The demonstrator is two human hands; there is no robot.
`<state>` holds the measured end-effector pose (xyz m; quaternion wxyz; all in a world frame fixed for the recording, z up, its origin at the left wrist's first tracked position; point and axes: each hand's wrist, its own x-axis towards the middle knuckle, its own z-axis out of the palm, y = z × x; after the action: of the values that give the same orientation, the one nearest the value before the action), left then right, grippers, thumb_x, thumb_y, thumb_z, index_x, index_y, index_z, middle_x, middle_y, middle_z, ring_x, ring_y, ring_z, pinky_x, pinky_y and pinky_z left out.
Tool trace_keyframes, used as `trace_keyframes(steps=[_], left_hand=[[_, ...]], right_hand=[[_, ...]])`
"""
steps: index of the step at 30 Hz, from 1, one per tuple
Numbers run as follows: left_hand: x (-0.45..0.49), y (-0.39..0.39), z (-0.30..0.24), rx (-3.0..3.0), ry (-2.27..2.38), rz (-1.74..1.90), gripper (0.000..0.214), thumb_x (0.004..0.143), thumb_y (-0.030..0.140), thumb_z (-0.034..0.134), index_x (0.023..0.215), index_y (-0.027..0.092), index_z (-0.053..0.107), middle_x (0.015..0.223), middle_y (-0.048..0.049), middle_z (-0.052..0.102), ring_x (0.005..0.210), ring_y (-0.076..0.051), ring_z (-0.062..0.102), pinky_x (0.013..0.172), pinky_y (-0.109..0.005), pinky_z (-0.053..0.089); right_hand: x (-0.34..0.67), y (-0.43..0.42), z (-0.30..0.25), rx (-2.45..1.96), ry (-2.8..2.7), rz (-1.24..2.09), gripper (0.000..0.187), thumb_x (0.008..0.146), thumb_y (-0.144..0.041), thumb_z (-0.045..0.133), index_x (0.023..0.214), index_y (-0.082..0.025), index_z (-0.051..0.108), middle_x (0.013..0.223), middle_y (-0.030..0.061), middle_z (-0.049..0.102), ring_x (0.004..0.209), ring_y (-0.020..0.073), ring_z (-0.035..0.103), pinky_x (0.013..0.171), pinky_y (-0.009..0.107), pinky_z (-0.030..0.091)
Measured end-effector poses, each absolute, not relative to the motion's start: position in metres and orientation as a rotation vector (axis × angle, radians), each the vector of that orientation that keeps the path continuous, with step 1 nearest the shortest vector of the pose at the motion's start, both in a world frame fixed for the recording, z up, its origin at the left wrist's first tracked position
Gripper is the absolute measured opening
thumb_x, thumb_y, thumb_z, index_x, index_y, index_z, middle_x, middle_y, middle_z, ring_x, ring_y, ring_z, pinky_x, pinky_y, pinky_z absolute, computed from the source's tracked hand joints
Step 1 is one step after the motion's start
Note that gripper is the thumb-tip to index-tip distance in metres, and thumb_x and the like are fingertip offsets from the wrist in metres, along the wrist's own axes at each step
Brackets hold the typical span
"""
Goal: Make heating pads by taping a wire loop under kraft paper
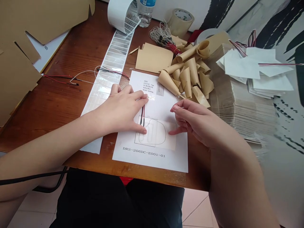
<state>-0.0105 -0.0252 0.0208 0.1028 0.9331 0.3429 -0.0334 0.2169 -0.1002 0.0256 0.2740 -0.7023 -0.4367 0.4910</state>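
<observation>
My left hand lies spread on a printed sheet, its fingertips over a small strip of clear tape near the text. Red and black wires run from under it to a drawn rectangle, between my thumb and forefinger. Over that drawing lies a thin pale sheet, with a fine looped wire on it. To its right, my right hand is raised a little, thumb and forefinger pinched together. Whatever is in that pinch, if anything, is too small to make out.
A label strip runs from its roll, with loose wires across it. Rolled brown paper pieces, brown sheets and a wire bundle lie behind. A tall sheet stack stands right; cardboard stands left.
</observation>
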Motion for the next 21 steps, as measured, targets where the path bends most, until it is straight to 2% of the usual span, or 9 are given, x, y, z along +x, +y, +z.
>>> trace_keyframes(steps=[7, 21], left_hand=[[-0.0103, -0.0259, 0.0231, 2.741, 1.006, -0.124, 0.084, 0.081, 0.07, 0.064, 0.148, 0.022, 0.053, 0.157, -0.0088, 0.049, 0.127, -0.04, 0.043, 0.107, -0.055, 0.024], [-0.01, -0.0259, 0.0245, 2.744, 1.012, -0.128, 0.082, 0.081, 0.069, 0.065, 0.147, 0.022, 0.053, 0.157, -0.0091, 0.05, 0.127, -0.04, 0.044, 0.106, -0.055, 0.026]], right_hand=[[0.2116, -0.0955, 0.0281, -1.825, -0.98, 1.433, 0.031, 0.08, -0.045, 0.075, 0.084, -0.025, 0.052, 0.071, -0.0057, 0.036, 0.063, 0.0112, 0.035, 0.073, 0.042, 0.067], [0.2164, -0.0966, 0.0214, -1.848, -1.03, 1.429, 0.026, 0.081, -0.044, 0.072, 0.089, -0.025, 0.056, 0.075, -0.005, 0.041, 0.063, 0.0106, 0.042, 0.075, 0.041, 0.066]])
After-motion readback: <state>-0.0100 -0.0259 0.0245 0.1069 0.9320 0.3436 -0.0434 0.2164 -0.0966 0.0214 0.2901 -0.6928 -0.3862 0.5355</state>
